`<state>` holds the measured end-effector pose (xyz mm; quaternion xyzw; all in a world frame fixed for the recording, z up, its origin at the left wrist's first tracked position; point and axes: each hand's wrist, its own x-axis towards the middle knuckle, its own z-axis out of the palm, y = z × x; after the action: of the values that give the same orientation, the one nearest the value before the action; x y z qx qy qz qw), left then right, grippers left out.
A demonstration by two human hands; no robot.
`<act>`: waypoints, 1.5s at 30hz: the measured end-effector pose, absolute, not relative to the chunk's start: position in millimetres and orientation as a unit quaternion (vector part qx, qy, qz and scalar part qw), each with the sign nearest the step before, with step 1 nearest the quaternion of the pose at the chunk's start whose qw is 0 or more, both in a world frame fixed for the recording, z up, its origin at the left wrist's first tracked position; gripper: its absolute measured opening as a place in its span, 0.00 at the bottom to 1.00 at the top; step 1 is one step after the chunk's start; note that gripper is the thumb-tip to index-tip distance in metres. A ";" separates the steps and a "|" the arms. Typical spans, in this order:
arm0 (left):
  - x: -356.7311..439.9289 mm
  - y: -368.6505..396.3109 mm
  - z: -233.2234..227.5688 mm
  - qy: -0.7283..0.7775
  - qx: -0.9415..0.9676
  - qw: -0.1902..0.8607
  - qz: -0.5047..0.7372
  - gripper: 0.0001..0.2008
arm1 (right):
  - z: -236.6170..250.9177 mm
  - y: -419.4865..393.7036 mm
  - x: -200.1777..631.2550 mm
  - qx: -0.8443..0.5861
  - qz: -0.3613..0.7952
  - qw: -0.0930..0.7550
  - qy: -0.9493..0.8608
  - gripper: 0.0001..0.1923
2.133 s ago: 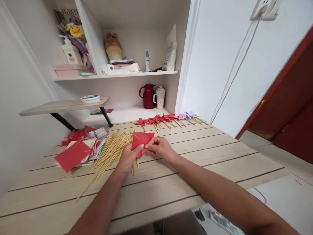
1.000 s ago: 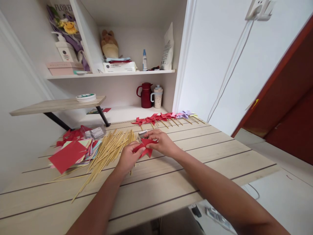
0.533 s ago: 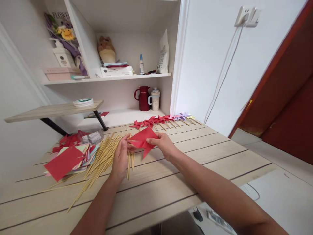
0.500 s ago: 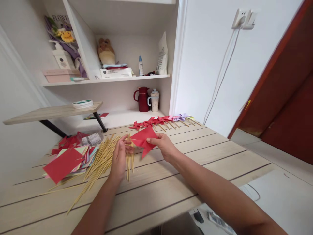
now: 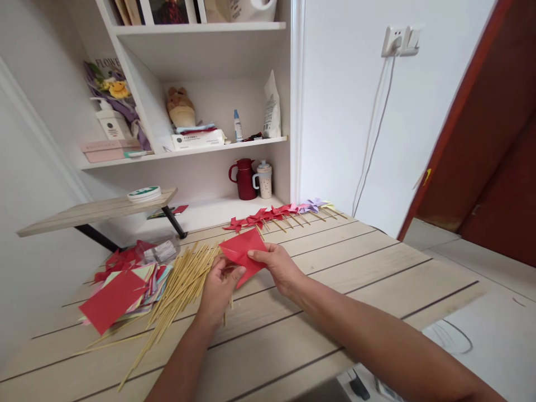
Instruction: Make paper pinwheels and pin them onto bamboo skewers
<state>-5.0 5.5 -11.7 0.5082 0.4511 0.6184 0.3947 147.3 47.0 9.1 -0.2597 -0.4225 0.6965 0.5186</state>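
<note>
Above the tabletop I hold a piece of red paper (image 5: 244,244), cut and partly folded, with a point hanging down. My right hand (image 5: 278,268) pinches its right side, thumb on top. At the paper's lower left, my left hand (image 5: 218,287) has its fingers curled and its thumb against the paper; its fingertips are partly hidden. Under and beside the left hand lie many thin wooden sticks (image 5: 180,296). Farther back, a row of finished paper pinwheels (image 5: 274,214) on sticks lies on the table, mostly red, with pink, purple and yellow ones at the right.
A red sheet (image 5: 112,301) tops a stack of coloured papers at left, near a clear plastic box (image 5: 161,249). Behind it stands a small raised shelf (image 5: 96,209). A dark red jug (image 5: 246,180) and a cup (image 5: 263,181) stand at the back. The table (image 5: 355,268) extends right.
My left hand has moved in to the red paper, its thumb and fingers closing at the lower left. The paper has turned slightly. The camera view has shifted upward.
</note>
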 end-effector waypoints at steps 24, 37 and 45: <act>-4.1 1.1 -8.8 0.454 0.421 0.442 0.649 0.21 | 0.3 43.3 140.5 -0.261 0.710 0.506 -0.415 0.18; -3.2 2.6 -11.6 0.467 0.417 0.432 0.649 0.22 | 5.8 45.1 148.0 -0.261 0.695 0.486 -0.461 0.24; -2.3 1.4 -10.9 0.477 0.426 0.435 0.634 0.20 | 2.1 48.2 148.2 -0.305 0.676 0.472 -0.477 0.21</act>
<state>-2.3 1.4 -10.9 0.4258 0.4767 0.6345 0.4345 148.2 48.2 2.1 -0.3050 -0.4773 0.6758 0.4717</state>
